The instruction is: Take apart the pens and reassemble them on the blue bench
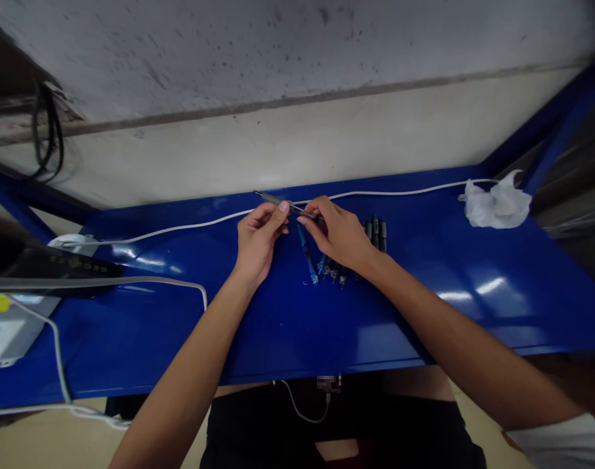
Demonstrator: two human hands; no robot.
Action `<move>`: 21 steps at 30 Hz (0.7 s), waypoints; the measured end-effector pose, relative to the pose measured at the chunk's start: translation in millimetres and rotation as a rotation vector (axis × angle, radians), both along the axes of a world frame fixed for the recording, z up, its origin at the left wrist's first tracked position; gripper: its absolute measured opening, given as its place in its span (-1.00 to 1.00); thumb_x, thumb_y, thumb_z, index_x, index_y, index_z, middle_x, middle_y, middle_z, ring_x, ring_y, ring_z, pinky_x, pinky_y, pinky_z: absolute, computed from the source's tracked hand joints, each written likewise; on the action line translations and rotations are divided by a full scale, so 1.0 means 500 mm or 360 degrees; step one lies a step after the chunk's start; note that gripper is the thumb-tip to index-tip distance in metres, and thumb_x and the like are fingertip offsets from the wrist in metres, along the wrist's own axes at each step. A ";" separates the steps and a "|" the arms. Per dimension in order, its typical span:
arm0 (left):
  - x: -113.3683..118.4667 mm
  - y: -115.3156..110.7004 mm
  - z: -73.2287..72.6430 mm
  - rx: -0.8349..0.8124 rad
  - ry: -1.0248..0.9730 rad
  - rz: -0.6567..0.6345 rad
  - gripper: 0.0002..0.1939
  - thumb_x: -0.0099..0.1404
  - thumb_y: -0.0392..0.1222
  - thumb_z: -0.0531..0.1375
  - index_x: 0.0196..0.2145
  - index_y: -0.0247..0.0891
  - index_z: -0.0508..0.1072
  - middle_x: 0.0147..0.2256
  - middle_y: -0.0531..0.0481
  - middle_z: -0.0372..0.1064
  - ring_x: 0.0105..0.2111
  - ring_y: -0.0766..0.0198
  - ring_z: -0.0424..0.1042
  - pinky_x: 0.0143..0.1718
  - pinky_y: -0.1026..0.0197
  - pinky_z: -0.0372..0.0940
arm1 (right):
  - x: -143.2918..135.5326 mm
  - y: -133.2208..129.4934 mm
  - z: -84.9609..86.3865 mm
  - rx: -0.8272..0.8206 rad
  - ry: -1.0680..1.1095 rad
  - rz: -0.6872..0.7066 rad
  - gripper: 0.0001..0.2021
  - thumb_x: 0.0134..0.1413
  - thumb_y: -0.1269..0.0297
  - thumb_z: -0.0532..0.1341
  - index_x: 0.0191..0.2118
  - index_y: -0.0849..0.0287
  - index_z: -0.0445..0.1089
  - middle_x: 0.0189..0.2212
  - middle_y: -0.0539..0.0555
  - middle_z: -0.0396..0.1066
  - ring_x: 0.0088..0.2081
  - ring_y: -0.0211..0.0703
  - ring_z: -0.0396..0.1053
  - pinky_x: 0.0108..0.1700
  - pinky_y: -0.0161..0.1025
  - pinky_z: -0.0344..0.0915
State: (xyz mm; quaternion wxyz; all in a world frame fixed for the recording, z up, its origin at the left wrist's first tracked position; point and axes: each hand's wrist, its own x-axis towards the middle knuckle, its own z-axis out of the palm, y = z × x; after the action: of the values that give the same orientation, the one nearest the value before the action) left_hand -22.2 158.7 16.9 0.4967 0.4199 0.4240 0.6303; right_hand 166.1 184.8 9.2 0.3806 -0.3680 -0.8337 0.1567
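Note:
A slim dark pen (270,197) is held slantwise above the blue table, its pointed tip up and to the left. My left hand (261,238) pinches its barrel between thumb and fingers. The fingers of my right hand (339,231) close on the pen's other end, close to my left fingertips. Below my hands a blue pen (307,256) lies on the table. Several dark pens (375,231) lie side by side, partly hidden behind my right hand and wrist, with clear ends showing below it.
A white cable (385,193) runs along the back of the blue table (302,339). A white plastic bag (497,200) lies at the back right. A white box (18,329), a dark object and more cables are at the left.

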 end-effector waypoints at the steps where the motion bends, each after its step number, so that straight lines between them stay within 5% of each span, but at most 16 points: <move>1: 0.000 0.000 0.000 -0.0008 -0.0003 0.0006 -0.73 0.24 0.03 0.54 -0.42 -0.14 0.63 -0.27 0.00 0.55 -0.31 0.30 0.42 -0.34 0.24 0.33 | 0.000 0.000 0.002 -0.0001 -0.0004 -0.0005 -0.78 0.59 0.07 0.12 0.05 0.08 0.34 -0.09 0.15 0.60 -0.13 0.01 0.57 -0.19 -0.14 0.38; 5: -0.001 0.000 0.000 -0.0028 -0.0018 0.0002 -0.72 0.25 0.03 0.53 -0.42 -0.15 0.61 -0.34 0.01 0.50 -0.35 0.31 0.40 -0.34 0.23 0.32 | 0.001 -0.001 0.006 0.0003 -0.0061 -0.0017 -0.74 0.63 0.04 0.04 -0.02 0.08 0.36 -0.10 0.13 0.61 -0.17 -0.03 0.55 -0.23 -0.16 0.33; 11: -0.004 0.002 0.002 -0.0013 -0.0099 0.0049 -0.73 0.22 0.01 0.55 -0.41 -0.16 0.61 -0.30 0.00 0.49 -0.33 0.32 0.38 -0.35 0.26 0.32 | -0.001 0.002 -0.003 0.0036 -0.0008 -0.0083 -0.72 0.57 0.02 0.14 0.14 0.09 0.33 0.03 0.16 0.59 -0.07 0.01 0.57 -0.18 -0.16 0.37; 21: -0.009 0.001 0.005 -0.0021 -0.0211 0.0055 -0.76 0.22 -0.02 0.56 -0.35 -0.16 0.65 -0.35 0.03 0.41 -0.34 0.33 0.37 -0.36 0.28 0.32 | -0.002 -0.002 0.007 -0.0007 -0.0027 -0.0093 -0.68 0.61 -0.02 0.05 0.01 0.10 0.39 -0.17 0.10 0.61 -0.25 -0.09 0.52 -0.25 -0.21 0.26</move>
State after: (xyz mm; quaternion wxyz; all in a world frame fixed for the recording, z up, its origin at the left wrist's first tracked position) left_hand -26.8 159.5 19.5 0.5155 0.3666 0.4016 0.6623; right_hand 165.3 183.9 12.7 0.3773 -0.3943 -0.8255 0.1442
